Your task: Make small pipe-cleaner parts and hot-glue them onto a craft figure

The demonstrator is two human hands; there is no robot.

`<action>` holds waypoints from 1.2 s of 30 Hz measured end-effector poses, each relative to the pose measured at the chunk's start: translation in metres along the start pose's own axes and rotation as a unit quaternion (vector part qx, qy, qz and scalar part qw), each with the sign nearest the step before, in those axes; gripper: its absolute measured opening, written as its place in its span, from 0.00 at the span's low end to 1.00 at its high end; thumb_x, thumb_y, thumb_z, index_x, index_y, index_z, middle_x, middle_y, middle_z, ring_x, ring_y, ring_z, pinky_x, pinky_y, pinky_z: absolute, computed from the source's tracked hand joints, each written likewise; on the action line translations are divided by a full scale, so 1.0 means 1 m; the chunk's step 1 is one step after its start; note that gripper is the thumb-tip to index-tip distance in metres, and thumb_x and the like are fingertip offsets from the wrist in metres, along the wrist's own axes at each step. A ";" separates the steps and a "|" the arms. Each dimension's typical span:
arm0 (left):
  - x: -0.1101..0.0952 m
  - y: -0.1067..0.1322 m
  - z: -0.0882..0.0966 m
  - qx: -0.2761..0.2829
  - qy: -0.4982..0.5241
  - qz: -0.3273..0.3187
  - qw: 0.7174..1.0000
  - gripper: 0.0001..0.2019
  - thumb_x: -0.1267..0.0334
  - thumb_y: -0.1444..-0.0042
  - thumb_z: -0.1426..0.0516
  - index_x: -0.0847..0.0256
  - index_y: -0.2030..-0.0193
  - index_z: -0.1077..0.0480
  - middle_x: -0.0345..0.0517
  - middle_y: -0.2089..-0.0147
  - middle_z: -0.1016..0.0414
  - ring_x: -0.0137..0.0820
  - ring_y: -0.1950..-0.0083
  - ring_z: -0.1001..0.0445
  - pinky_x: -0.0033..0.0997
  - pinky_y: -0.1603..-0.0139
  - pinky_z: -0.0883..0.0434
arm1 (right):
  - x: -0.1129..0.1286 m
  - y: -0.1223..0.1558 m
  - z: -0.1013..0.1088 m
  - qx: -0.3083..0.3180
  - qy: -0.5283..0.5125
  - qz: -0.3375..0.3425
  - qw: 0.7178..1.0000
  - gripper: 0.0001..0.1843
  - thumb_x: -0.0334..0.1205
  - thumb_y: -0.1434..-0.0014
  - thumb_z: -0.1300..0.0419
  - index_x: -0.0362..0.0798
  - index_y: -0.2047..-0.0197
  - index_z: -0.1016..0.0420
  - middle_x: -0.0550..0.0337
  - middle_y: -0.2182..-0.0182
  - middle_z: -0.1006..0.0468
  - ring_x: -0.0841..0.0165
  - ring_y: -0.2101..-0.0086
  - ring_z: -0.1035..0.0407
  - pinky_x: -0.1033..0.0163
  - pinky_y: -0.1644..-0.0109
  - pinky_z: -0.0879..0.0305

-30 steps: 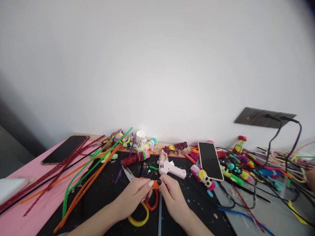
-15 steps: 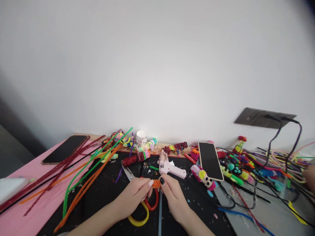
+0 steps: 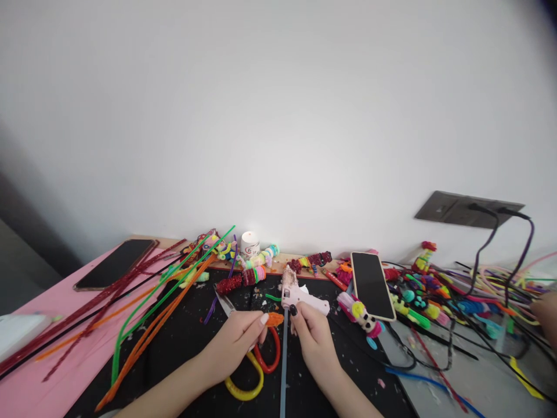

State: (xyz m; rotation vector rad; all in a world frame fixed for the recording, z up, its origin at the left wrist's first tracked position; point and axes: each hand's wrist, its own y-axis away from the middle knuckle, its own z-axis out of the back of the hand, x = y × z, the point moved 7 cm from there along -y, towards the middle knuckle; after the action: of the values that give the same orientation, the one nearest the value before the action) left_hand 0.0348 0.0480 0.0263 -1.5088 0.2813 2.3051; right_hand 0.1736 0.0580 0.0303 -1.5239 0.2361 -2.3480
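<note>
My left hand (image 3: 239, 337) pinches a short, looped piece of orange pipe cleaner (image 3: 274, 319) between thumb and forefinger, its tip pointing right. Just beyond that tip, my right hand (image 3: 312, 335) is closed, thumb against the forefinger; whatever the pinch holds, if anything, is hidden. A long translucent glue stick (image 3: 284, 371) runs between the hands from the back of a pale pink glue gun (image 3: 300, 295). Under my left hand lie scissors (image 3: 244, 397) with one yellow and one red handle, the blades partly covered.
Green pipe cleaners (image 3: 117, 348) and orange ones spread at left, near a dark phone (image 3: 115, 265). A paper cup (image 3: 249, 244) stands by the wall. On the right are another phone (image 3: 373, 284), a pipe-cleaner figure (image 3: 363, 318), tangled cords and a person's hand (image 3: 546, 310) at the edge.
My right hand has come off the orange pipe cleaner and shifted slightly right and up. The orange piece stays in my left hand, with its right end now exposed.
</note>
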 end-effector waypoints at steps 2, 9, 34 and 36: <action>-0.002 0.001 -0.002 0.012 -0.011 -0.009 1.000 0.22 0.57 0.37 0.60 0.60 0.80 0.41 0.33 0.81 0.45 0.26 0.77 0.42 0.26 0.73 0.45 | -0.001 0.000 -0.002 0.010 0.005 0.003 1.000 0.20 0.42 0.36 0.55 0.47 0.79 0.44 0.65 0.81 0.41 0.72 0.78 0.46 0.67 0.74 0.51; 0.002 0.002 -0.007 0.020 -0.053 -0.037 0.998 0.21 0.59 0.36 0.60 0.61 0.78 0.39 0.34 0.79 0.42 0.27 0.75 0.38 0.25 0.70 0.42 | 0.006 0.005 -0.019 0.099 -0.009 0.014 0.995 0.18 0.40 0.35 0.55 0.46 0.77 0.40 0.64 0.79 0.37 0.71 0.76 0.44 0.67 0.71 0.49; 0.002 0.000 -0.004 0.009 -0.017 -0.023 1.000 0.22 0.58 0.36 0.60 0.60 0.79 0.40 0.34 0.81 0.43 0.26 0.77 0.41 0.25 0.74 0.43 | 0.003 0.003 -0.015 0.072 -0.056 0.000 0.996 0.16 0.41 0.36 0.54 0.46 0.74 0.38 0.64 0.77 0.37 0.71 0.74 0.44 0.67 0.71 0.47; 0.002 0.000 -0.004 0.009 -0.023 -0.023 0.999 0.21 0.58 0.36 0.60 0.60 0.79 0.40 0.34 0.81 0.43 0.26 0.77 0.41 0.25 0.73 0.43 | 0.004 0.002 -0.014 0.069 -0.062 0.000 0.996 0.16 0.41 0.35 0.54 0.46 0.73 0.37 0.64 0.76 0.37 0.71 0.74 0.44 0.67 0.70 0.47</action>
State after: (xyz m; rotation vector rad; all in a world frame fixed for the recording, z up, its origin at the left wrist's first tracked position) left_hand 0.0376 0.0466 0.0224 -1.4365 0.2514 2.2922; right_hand 0.1598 0.0538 0.0270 -1.5929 0.0424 -2.2097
